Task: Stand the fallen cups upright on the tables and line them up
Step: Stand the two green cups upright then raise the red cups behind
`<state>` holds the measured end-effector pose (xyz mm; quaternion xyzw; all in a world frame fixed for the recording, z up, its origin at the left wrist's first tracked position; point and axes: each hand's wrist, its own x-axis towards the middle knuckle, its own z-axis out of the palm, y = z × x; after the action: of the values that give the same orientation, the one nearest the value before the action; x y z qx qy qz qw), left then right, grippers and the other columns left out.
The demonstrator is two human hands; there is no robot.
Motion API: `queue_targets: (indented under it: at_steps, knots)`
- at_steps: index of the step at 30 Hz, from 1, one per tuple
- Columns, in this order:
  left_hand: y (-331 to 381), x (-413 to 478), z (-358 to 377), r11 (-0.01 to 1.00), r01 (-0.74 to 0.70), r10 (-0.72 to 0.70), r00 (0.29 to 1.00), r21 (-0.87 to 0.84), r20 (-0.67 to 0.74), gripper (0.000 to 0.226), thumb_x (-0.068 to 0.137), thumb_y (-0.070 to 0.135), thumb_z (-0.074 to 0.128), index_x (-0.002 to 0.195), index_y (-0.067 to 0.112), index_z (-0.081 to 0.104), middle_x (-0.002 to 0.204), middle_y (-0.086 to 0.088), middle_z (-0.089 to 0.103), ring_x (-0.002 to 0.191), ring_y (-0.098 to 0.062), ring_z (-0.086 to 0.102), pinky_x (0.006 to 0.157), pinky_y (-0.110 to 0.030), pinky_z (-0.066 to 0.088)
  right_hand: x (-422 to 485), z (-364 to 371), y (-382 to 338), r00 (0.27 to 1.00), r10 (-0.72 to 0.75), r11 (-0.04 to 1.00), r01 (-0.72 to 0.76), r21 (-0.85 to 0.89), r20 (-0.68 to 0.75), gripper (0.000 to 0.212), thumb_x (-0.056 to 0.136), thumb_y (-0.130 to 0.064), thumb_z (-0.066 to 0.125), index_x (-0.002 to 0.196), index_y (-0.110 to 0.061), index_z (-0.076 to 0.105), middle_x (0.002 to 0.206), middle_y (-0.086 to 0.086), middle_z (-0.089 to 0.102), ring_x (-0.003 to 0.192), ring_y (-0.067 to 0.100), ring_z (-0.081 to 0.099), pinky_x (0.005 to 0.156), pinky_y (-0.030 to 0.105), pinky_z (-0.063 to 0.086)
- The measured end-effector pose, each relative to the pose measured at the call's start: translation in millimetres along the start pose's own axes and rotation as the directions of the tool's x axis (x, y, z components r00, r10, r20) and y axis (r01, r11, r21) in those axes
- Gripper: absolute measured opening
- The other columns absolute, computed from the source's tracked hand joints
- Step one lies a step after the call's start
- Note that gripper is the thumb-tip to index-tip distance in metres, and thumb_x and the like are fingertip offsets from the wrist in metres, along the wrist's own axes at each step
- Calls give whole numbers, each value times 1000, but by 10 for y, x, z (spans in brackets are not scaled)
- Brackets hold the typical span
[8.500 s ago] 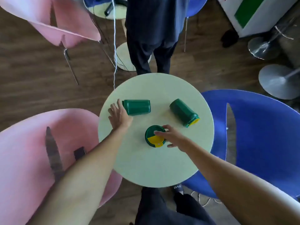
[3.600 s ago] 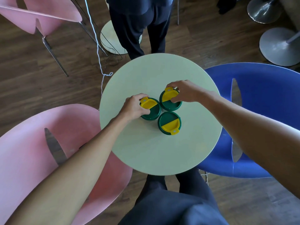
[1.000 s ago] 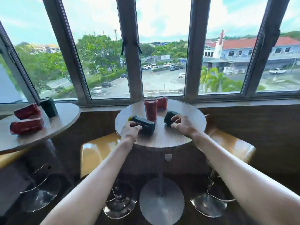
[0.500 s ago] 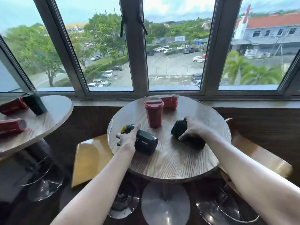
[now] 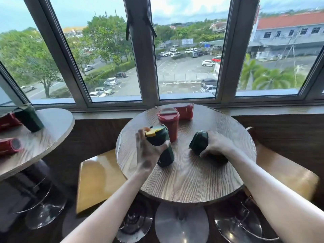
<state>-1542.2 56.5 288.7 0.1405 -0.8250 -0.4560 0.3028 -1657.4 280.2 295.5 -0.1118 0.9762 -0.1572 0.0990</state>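
On the round wooden table (image 5: 189,181) my left hand (image 5: 149,151) grips a dark green cup with a yellow lid (image 5: 161,142), which is tilted nearly upright with its base on the tabletop. My right hand (image 5: 217,146) is closed over a second dark green cup (image 5: 199,143) that lies on its side, bottom toward me. A red cup (image 5: 168,121) stands upright behind the green one. Another red cup (image 5: 184,111) lies on its side at the table's far edge, partly hidden.
A second wooden table (image 5: 43,137) at the left holds a tilted green cup (image 5: 29,118) and two fallen red cups (image 5: 9,145). Yellow stools (image 5: 98,178) flank the near table. A window sill and wall run behind both tables.
My left hand has lifted the yellow-lidded green cup from lying flat to nearly upright. My right hand stays on the other fallen green cup. The view has moved closer.
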Motion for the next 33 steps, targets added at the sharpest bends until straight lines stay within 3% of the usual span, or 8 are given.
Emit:
queue_targets:
  at_steps: [4, 6, 9, 13, 18, 25, 29, 33]
  knots:
    - [-119, -102, 119, 981, -193, 192, 980, 24, 43, 88, 57, 30, 92, 127, 20, 40, 122, 0, 47, 115, -23, 50, 95, -42, 53, -38, 29, -14, 1000, 5, 1000, -5, -23, -26, 97, 49, -53, 89, 129, -18, 46, 129, 8, 60, 119, 31, 56, 96, 43, 47]
    - [-176, -114, 145, 981, -196, 196, 979, -12, 49, 100, 54, 35, 92, 135, 27, 35, 127, 3, 47, 120, -25, 49, 98, -46, 49, -42, 46, -17, 999, 8, 999, -9, -36, -33, 99, 52, -53, 89, 133, -18, 44, 132, 8, 58, 122, 31, 54, 97, 42, 46]
    - [-262, -88, 132, 995, -40, 53, 989, -91, 141, 117, 48, 43, 91, 143, 39, 22, 139, -2, 49, 128, -25, 48, 103, -42, 45, -65, 48, -28, 999, 7, 999, -9, -33, -54, 100, 54, -52, 88, 136, -19, 43, 133, 7, 58, 123, 30, 55, 96, 41, 45]
    - [-390, -60, 82, 960, 165, -74, 930, -228, 359, 93, 50, 22, 92, 130, 20, 44, 114, 4, 61, 109, -19, 60, 82, -13, 51, -84, 51, -14, 994, -5, 993, 17, 114, -107, 97, 42, -54, 87, 126, -21, 50, 117, 2, 66, 111, 27, 62, 91, 41, 50]
    - [-474, -28, 69, 976, 150, -79, 921, -159, 382, 94, 46, 37, 91, 130, 18, 53, 111, 4, 68, 104, -13, 65, 78, -16, 50, -161, 148, -27, 983, -41, 781, 144, 608, -179, 88, 55, -28, 94, 127, -16, 47, 112, 3, 61, 103, 22, 60, 92, 40, 51]
    - [-419, -51, 70, 981, 132, -73, 931, -143, 358, 81, 60, 13, 93, 129, 14, 50, 104, 8, 64, 95, 0, 60, 68, 1, 43, -281, 406, -109, 974, -81, 517, 222, 826, -211, 78, 62, -17, 92, 123, -22, 43, 122, 10, 57, 112, 24, 58, 89, 28, 50]
    - [-403, -66, 75, 973, 149, -71, 919, -176, 387, 78, 65, 3, 88, 130, 13, 46, 103, 9, 60, 91, 4, 56, 66, 1, 43, -338, 483, -43, 974, -101, 546, 223, 807, -201, 91, 50, -40, 91, 130, -28, 49, 129, 7, 56, 122, 20, 53, 106, 48, 45]
    - [-482, -99, 70, 972, 145, -55, 905, -185, 422, 77, 67, 8, 88, 129, 19, 44, 105, 12, 60, 96, -1, 59, 68, 0, 45, -437, 606, -107, 970, -44, 591, 218, 777, -238, 89, 55, -39, 93, 125, -31, 38, 129, 5, 51, 121, 22, 50, 98, 39, 48]
